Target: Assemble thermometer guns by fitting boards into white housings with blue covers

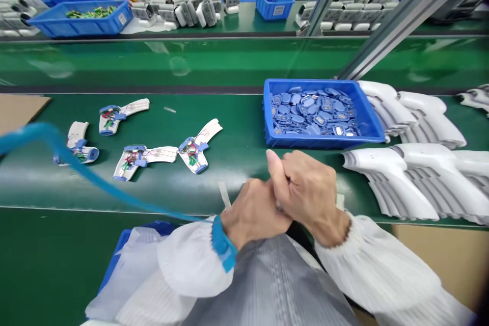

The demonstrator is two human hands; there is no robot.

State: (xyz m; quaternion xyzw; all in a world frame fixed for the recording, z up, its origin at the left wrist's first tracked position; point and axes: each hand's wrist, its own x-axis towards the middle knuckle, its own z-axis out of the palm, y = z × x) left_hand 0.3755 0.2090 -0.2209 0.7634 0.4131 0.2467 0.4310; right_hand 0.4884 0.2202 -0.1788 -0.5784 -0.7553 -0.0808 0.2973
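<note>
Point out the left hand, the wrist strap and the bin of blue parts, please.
Left hand [255, 211]: head view, back of hand.
Wrist strap [223, 244]: head view, blue band.
Bin [324, 142]: head view, front wall.

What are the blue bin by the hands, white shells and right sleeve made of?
Bin: likely plastic, semi-gloss, with smooth one-piece walls.
Shells: probably hard plastic, satin, with smooth rounded curves.
Sleeve: thin matte fabric, by its folds and gathers; fibre unclear.

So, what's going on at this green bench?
Someone's curled left hand and right hand meet at the green bench; what they grip, if anything, is hidden. Beyond them sits a blue plastic bin of small blue plastic pieces. Four white, curved, wired half-shells lie to the left, and white gun-shaped housings lie in rows to the right.
</note>
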